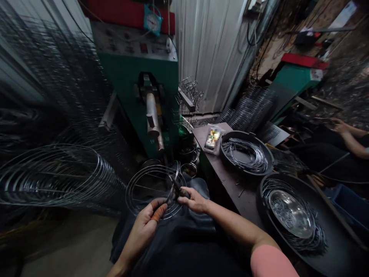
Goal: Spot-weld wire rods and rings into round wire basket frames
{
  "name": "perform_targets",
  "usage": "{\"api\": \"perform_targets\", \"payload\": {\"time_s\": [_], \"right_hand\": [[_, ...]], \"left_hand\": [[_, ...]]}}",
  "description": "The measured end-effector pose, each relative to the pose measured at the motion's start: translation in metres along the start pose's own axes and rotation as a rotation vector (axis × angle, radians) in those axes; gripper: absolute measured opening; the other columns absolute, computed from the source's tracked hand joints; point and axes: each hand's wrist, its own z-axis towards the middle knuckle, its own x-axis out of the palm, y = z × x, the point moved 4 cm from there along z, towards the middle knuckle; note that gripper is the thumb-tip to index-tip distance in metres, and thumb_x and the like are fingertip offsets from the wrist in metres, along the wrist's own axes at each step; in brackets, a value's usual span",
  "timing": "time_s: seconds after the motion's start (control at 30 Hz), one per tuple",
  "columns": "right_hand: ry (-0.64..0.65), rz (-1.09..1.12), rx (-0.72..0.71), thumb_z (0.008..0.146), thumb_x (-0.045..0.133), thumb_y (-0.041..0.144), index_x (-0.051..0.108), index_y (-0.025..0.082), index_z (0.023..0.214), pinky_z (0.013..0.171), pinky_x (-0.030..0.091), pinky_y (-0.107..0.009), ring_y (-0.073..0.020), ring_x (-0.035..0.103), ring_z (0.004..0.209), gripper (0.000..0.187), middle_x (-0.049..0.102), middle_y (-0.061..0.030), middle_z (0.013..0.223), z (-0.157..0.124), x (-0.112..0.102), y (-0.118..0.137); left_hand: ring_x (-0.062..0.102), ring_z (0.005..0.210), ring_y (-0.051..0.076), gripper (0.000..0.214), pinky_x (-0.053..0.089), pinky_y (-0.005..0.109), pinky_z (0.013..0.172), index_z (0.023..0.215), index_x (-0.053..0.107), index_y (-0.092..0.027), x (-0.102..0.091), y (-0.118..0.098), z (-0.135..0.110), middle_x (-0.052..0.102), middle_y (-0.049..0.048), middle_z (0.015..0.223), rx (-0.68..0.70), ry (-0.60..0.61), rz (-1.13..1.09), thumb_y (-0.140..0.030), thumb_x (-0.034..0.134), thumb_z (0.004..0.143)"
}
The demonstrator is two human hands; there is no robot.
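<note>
Above my lap, a round wire rack (135,169) of concentric metal rings leans over the dark apron (184,231). My left hand (150,217) pinches it at its near edge; one finger has an orange-brown wrapping. My right hand (193,200) is closed around a dark hand tool (179,187) whose far end lies among the wires; its exact kind is too dark to make out. Behind the rack stands a green machine (121,80) with a thick metal arm (152,115) pointing down toward the rings.
At left is a large stack of wire rings (98,173). On the right, a bench (225,173) bears a black pan (271,154) of curved wires. A larger black tray (340,238) holds a steel bowl (308,221) of small wire pieces. Another person's arm (353,140) shows at far right.
</note>
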Motion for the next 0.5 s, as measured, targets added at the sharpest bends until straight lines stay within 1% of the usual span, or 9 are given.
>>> {"api": "perform_targets", "payload": {"time_s": [0.1,0.3,0.4,0.5], "right_hand": [[0.021,-0.013,-0.002,0.078,0.052,0.051,0.046,0.016,0.072,0.058,0.032,-0.022,-0.0089,0.034,0.061,0.036,0.038,0.0036,0.066,-0.004,-0.001,-0.004],[0.022,-0.032,0.016,0.077,0.052,0.051,0.048,0.016,0.075,0.06,0.033,-0.023,-0.01,0.037,0.064,0.035,0.041,0.0023,0.069,-0.008,-0.002,-0.013],[0.031,-0.005,0.01,0.078,0.051,0.05,0.049,0.016,0.076,0.06,0.033,-0.023,-0.0098,0.037,0.062,0.034,0.041,0.0025,0.068,-0.007,-0.002,-0.015],[0.019,0.003,0.008,0.078,0.051,0.048,0.046,0.017,0.074,0.058,0.033,-0.022,-0.0091,0.036,0.06,0.032,0.04,0.0035,0.065,-0.005,-0.002,-0.014]], "left_hand": [[0.059,0.08,0.022,0.042,0.046,0.03,0.071,0.102,0.063,-0.017,0.001,0.001,0.001,0.067,0.008,0.09,-0.012,0.006,0.021,-0.046,0.059,0.072],[0.059,0.081,0.022,0.04,0.046,0.031,0.072,0.1,0.064,-0.017,0.0,-0.002,0.002,0.066,0.008,0.088,0.023,-0.013,0.077,-0.046,0.059,0.073],[0.059,0.081,0.022,0.04,0.046,0.031,0.072,0.1,0.064,-0.017,0.0,-0.001,0.002,0.066,0.0075,0.087,0.016,-0.012,0.067,-0.046,0.058,0.073],[0.059,0.078,0.021,0.042,0.045,0.029,0.071,0.102,0.063,-0.018,-0.002,0.001,0.002,0.066,0.0065,0.086,0.002,-0.017,0.062,-0.048,0.057,0.073]]}}
